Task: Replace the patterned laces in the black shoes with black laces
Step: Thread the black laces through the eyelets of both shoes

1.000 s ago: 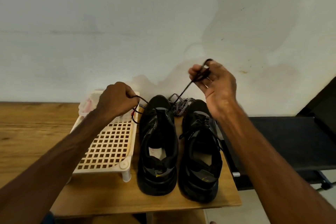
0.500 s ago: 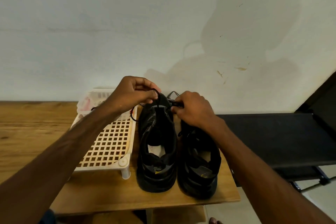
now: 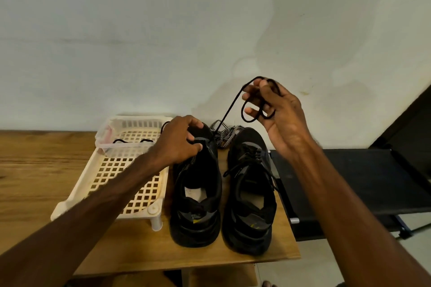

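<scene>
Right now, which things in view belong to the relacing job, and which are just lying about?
Job: left shoe, gripped by the left hand; black lace, held in the right hand; right shoe; patterned laces.
Lying about: white rack; clear tub; black bench.

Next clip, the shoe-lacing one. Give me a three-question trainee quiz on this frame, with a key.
1. True or false: the right hand holds loops of black lace raised above the table.
2. Where do the patterned laces lie? A: in the right hand; B: at the back of the table; C: threaded through a shoe.
3. Fill in: the left hand grips the front of the shoe standing next to the white ____.
Key: 1 true; 2 B; 3 rack.
</scene>
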Available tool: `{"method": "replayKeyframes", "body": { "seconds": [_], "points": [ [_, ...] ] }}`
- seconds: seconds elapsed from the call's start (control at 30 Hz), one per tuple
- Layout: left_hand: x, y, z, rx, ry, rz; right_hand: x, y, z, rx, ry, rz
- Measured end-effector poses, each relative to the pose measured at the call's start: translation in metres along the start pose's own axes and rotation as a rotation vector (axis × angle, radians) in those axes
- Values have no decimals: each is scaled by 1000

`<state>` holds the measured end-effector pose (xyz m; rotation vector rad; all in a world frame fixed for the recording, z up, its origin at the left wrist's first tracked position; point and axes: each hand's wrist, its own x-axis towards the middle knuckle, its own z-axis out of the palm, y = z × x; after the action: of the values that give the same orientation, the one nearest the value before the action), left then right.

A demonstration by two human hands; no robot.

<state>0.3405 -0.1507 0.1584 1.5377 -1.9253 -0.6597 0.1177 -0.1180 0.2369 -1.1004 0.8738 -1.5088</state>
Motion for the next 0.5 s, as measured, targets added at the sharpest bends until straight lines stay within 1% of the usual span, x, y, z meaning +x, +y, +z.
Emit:
{"method": "replayKeyframes", "body": {
  "seconds": [0.17,0.23,0.27,0.3,0.33,0.4,0.5],
  "points": [
    [-2,1,2,37,33,-31,1,-9,-3,357,20,16],
    [-3,2,5,31,49,-31,1,-9,-2,430,9,33],
    [-4,1,6,37,67,-23,0,-7,-1,414,5,42],
    [-3,0,4,50,89,-11,0,-7,0,346,9,48],
    [-3,-1,1,62,107,1,0,-5,0,213,17,50],
    [-4,-6,-8,81,82,0,0,1,-1,-184,34,21],
    [-10,-11,-17,139,-38,-51,0,16,-4,-763,15,-112]
  ]
}}
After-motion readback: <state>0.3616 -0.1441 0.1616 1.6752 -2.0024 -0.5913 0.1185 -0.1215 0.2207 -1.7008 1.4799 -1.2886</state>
